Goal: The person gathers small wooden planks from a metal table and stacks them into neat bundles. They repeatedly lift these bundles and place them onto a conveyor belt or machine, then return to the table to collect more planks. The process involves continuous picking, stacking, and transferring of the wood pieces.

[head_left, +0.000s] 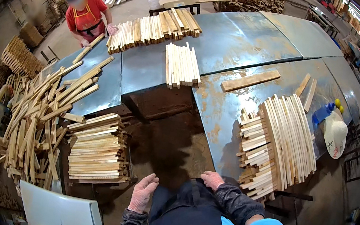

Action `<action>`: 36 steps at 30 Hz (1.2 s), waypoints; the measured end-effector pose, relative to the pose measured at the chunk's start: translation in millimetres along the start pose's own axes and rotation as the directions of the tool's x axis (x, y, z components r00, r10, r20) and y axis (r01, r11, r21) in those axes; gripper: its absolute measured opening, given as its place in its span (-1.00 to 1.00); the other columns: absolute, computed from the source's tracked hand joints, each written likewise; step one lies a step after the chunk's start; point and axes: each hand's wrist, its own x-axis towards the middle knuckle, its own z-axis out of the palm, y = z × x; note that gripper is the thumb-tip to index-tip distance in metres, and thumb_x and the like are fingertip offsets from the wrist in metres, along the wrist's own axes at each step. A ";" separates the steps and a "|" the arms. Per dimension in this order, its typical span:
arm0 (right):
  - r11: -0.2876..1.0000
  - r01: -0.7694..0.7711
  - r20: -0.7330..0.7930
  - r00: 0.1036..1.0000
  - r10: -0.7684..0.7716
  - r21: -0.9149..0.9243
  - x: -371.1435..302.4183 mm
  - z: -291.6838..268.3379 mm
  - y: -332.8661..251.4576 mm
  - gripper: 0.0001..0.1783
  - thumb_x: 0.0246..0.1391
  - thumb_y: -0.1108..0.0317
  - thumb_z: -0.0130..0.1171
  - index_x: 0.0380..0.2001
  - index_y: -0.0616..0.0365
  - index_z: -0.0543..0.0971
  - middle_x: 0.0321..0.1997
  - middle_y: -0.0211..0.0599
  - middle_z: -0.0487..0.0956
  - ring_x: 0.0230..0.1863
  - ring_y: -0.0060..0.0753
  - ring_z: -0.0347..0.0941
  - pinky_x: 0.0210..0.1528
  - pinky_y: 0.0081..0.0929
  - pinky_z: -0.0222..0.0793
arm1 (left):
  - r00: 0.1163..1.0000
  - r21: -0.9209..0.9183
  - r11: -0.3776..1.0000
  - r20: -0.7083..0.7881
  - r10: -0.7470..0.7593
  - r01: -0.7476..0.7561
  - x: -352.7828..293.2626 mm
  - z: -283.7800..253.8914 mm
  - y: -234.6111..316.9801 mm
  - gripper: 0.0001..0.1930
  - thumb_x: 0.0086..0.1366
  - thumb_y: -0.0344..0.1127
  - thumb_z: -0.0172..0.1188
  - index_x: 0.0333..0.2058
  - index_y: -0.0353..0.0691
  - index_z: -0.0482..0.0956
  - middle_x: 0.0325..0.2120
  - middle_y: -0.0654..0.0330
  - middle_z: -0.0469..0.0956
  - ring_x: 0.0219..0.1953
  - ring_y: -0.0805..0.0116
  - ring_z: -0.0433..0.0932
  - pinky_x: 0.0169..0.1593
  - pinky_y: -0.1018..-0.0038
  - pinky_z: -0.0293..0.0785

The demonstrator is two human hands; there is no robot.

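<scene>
In a pink work glove, my left hand (143, 193) hovers beside my lap with its fingers stretched out and nothing in it. A stack of wooden strips (95, 151) stands just beyond it on the left. My right hand (212, 180), gloved the same way, is by the near corner of the metal-topped table (209, 117); its fingers are loosely extended and I see nothing held. To the right of it, pale wooden strips (290, 140) lie lined up on a layer of crosswise strips (256, 147). A small bundle of strips (181, 66) rests across the gap, on the far table.
A co-worker in red (87, 19) handles a strip at the far left, near a long row of strips (155, 29). Loose strips (32, 132) heap up at left. A board (251, 80), blue bottle (323, 113) and pale hat (334, 134) lie on the right table.
</scene>
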 end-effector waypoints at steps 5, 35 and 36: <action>0.968 -0.042 0.077 0.997 0.024 0.247 60.1 11.1 -48.3 -0.48 0.37 0.12 0.29 0.19 0.31 0.63 -0.09 -0.25 0.72 -0.26 -0.36 0.61 -0.16 -0.34 0.57 | 0.993 0.045 0.992 0.023 -0.115 0.114 103.1 -19.7 8.4 -0.43 0.51 -0.37 0.30 0.41 -0.45 0.43 0.26 -0.06 0.61 0.28 0.22 0.59 0.38 0.37 0.48; 0.942 0.053 -0.444 0.872 -0.205 -0.330 448.3 -192.1 -520.4 -0.10 0.26 -0.16 0.22 0.41 0.38 0.44 0.35 0.32 0.55 0.42 0.26 0.42 0.49 -0.06 0.30 | 0.992 0.619 0.784 0.062 -0.114 0.052 728.2 71.6 180.6 -0.04 0.33 0.00 0.40 0.52 -0.42 0.19 0.33 -0.23 0.51 0.35 -0.06 0.52 0.40 0.21 0.43; 0.944 0.107 -0.503 0.824 -0.261 -0.313 459.7 -187.5 -525.2 -0.29 0.21 -0.13 0.21 0.08 0.37 0.59 0.16 0.36 0.63 0.26 0.36 0.51 0.26 0.03 0.41 | 0.965 0.501 0.844 0.063 -0.253 0.189 748.3 81.0 180.4 -0.05 0.31 -0.12 0.45 0.53 -0.40 0.18 0.28 -0.19 0.56 0.28 0.00 0.59 0.33 0.23 0.51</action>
